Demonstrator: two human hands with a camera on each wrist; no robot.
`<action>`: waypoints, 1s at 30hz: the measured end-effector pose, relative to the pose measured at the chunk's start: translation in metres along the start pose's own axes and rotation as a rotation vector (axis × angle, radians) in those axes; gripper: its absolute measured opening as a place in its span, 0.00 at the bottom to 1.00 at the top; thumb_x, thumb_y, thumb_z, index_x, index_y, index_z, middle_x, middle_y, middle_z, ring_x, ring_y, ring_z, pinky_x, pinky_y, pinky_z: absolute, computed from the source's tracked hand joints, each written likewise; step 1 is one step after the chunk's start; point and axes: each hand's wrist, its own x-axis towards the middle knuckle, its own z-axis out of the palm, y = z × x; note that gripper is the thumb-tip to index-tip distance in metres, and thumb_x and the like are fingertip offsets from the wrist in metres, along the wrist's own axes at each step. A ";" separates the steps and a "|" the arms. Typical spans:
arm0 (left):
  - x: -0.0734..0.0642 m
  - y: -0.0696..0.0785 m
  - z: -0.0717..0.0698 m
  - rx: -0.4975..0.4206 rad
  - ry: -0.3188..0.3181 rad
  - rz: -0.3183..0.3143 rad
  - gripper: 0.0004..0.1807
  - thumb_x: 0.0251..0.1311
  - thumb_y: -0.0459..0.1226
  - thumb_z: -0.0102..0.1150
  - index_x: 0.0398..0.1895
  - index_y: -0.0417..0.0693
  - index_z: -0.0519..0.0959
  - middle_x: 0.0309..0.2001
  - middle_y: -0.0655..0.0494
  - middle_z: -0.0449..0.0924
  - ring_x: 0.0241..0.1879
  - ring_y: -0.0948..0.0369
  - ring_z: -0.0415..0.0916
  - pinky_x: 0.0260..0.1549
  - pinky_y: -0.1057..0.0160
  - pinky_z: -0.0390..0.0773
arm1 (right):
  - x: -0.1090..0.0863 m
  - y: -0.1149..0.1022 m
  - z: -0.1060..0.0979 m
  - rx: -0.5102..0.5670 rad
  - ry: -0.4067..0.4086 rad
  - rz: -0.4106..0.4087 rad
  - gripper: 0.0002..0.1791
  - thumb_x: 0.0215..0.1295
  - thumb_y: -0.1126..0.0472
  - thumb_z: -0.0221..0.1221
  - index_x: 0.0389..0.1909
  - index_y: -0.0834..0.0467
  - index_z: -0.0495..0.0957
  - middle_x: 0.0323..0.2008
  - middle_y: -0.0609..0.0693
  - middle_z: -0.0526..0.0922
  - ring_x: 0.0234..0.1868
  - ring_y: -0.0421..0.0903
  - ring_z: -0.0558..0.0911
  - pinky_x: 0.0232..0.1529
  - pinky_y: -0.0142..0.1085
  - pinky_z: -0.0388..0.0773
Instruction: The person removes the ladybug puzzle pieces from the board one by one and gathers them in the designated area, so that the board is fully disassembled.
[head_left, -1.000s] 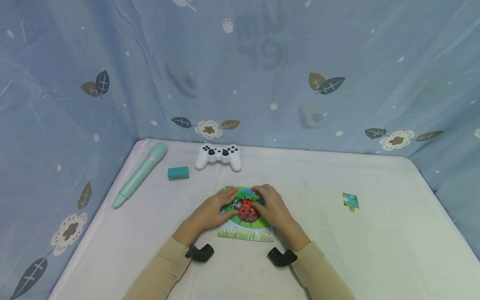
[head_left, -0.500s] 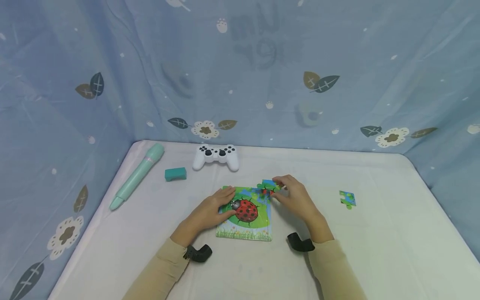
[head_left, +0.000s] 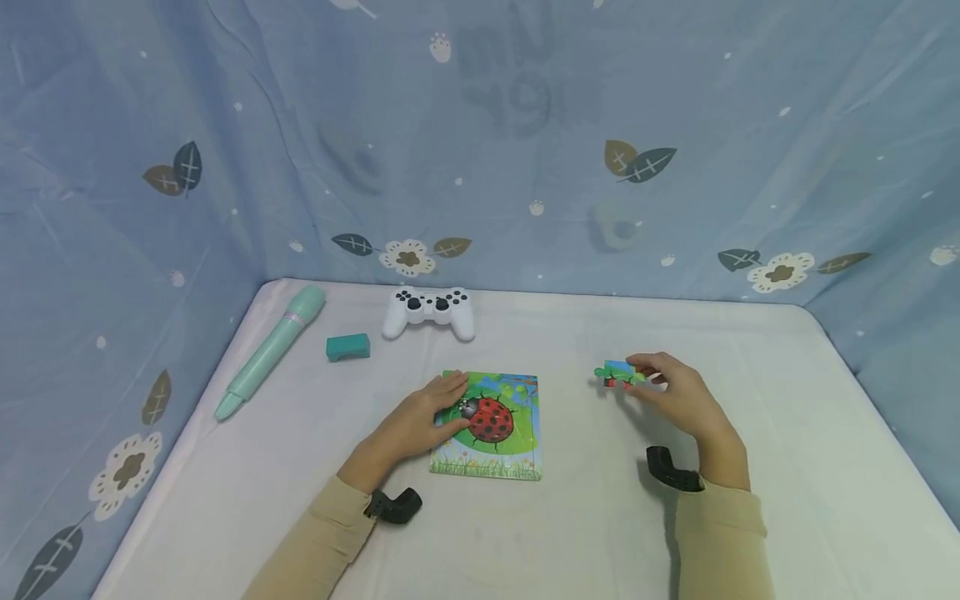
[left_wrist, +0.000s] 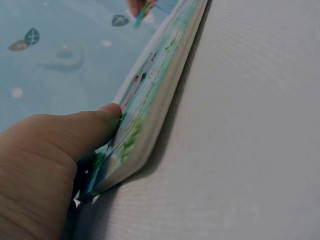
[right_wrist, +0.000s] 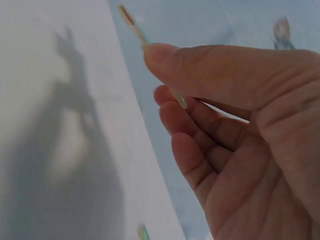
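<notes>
Head view: a blue cloth (head_left: 420, 167) printed with leaves, flowers and paw marks fills the upper half of the frame, and below it spreads the desk (head_left: 585, 533) under a white cover. Two beige sleeves (head_left: 723, 542) come in from the bottom edge. The left hand (head_left: 412, 427) rests at the centre of the frame with its fingers extended over the left side of a picture board (head_left: 491, 421), hiding part of it; the left wrist view shows the thumb on its face. The right hand (head_left: 681, 402), right of centre, pinches a small puzzle piece between thumb and fingers, raised off the desk and well apart from the board. Toward the upper left of the desk a mint-green microphone (head_left: 272, 348) lies slantwise; a white game controller (head_left: 429, 312) sits behind the board, and a teal block (head_left: 348, 347) lies between the two. The puzzle piece (head_left: 618, 373) is blue, green and red; the right wrist view catches it edge-on. At that view's bottom edge is a greenish sliver too cropped to identify. Faint letter-like shapes mark the cloth at the upper middle, too blurred to read surely; the controller's button symbols are too small to make out.
</notes>
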 end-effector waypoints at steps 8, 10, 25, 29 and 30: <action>-0.001 -0.001 0.000 0.001 -0.002 -0.004 0.35 0.61 0.51 0.59 0.66 0.41 0.66 0.70 0.52 0.61 0.71 0.53 0.56 0.71 0.55 0.56 | -0.011 0.021 -0.012 0.014 -0.030 0.135 0.27 0.64 0.52 0.61 0.59 0.64 0.72 0.51 0.62 0.77 0.50 0.58 0.75 0.46 0.44 0.77; -0.001 -0.001 0.000 0.002 0.001 0.000 0.35 0.61 0.51 0.59 0.66 0.41 0.66 0.70 0.52 0.61 0.71 0.53 0.56 0.71 0.56 0.56 | -0.011 0.024 -0.011 0.019 -0.041 0.147 0.27 0.64 0.53 0.61 0.59 0.64 0.72 0.52 0.63 0.77 0.49 0.58 0.76 0.44 0.40 0.78; 0.000 0.001 -0.001 0.001 0.005 0.008 0.35 0.61 0.50 0.59 0.66 0.40 0.67 0.70 0.52 0.61 0.70 0.53 0.57 0.70 0.55 0.57 | -0.006 0.035 0.001 -0.038 -0.037 0.090 0.22 0.61 0.66 0.61 0.55 0.70 0.73 0.50 0.67 0.73 0.49 0.61 0.74 0.52 0.57 0.73; 0.000 0.001 -0.001 -0.004 0.017 0.020 0.34 0.60 0.49 0.60 0.65 0.39 0.67 0.70 0.51 0.62 0.70 0.52 0.58 0.70 0.53 0.57 | -0.006 0.035 0.001 -0.055 -0.047 0.091 0.23 0.60 0.66 0.61 0.56 0.70 0.73 0.50 0.67 0.72 0.50 0.63 0.74 0.52 0.59 0.72; 0.000 0.001 -0.001 -0.004 0.019 0.023 0.34 0.60 0.49 0.61 0.65 0.39 0.67 0.70 0.50 0.62 0.70 0.51 0.58 0.70 0.53 0.58 | -0.006 0.035 0.000 -0.062 -0.048 0.096 0.24 0.60 0.65 0.61 0.57 0.69 0.73 0.50 0.68 0.72 0.51 0.64 0.73 0.53 0.60 0.72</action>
